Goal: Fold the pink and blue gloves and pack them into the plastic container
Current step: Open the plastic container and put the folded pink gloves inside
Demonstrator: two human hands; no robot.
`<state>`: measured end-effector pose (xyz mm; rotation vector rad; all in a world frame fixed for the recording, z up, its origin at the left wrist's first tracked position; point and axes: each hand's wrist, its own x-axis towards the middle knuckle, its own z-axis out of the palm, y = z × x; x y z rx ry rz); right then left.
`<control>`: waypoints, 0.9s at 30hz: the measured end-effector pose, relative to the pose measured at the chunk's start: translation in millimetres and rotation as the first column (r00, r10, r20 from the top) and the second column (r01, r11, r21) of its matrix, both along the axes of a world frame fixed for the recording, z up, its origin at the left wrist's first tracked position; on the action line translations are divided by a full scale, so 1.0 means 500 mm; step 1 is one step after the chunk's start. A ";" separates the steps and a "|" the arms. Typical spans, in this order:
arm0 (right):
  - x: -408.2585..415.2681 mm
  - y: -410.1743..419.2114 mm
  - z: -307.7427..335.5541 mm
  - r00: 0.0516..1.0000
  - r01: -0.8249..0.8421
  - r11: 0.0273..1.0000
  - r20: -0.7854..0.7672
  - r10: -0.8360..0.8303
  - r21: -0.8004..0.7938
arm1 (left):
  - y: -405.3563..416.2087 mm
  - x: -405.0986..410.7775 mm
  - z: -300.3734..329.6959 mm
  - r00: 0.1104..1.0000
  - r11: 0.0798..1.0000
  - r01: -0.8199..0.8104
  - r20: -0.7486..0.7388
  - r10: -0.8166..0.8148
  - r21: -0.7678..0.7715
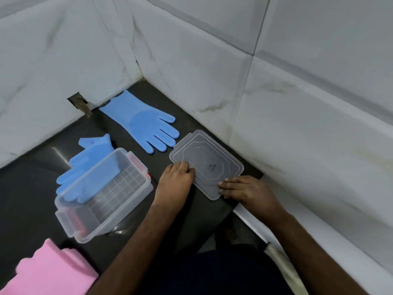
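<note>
A clear plastic container (102,222) stands open on the dark counter, with nothing inside it. Behind it lies one blue glove (85,167), partly hidden by the container's wall. A second blue glove (140,120) lies flat near the wall corner, fingers pointing right. A pink glove (46,271) shows at the bottom left edge. The clear lid (214,160) lies flat at the right. My left hand (176,184) grips the lid's near left edge with curled fingers. My right hand (244,190) pinches its near right corner.
The black counter (38,188) runs into a corner of white marbled wall tiles (297,103). A small gap in the tiles (79,103) sits at the back left. A white ledge (265,222) borders the counter on the right.
</note>
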<state>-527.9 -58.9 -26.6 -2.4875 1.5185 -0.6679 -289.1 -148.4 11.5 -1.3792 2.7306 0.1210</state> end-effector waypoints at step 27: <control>0.495 -0.066 0.186 0.924 -0.286 0.941 0.209 0.322 -0.183 | 0.241 0.363 0.180 0.551 0.719 -0.695 -0.628 0.550 0.019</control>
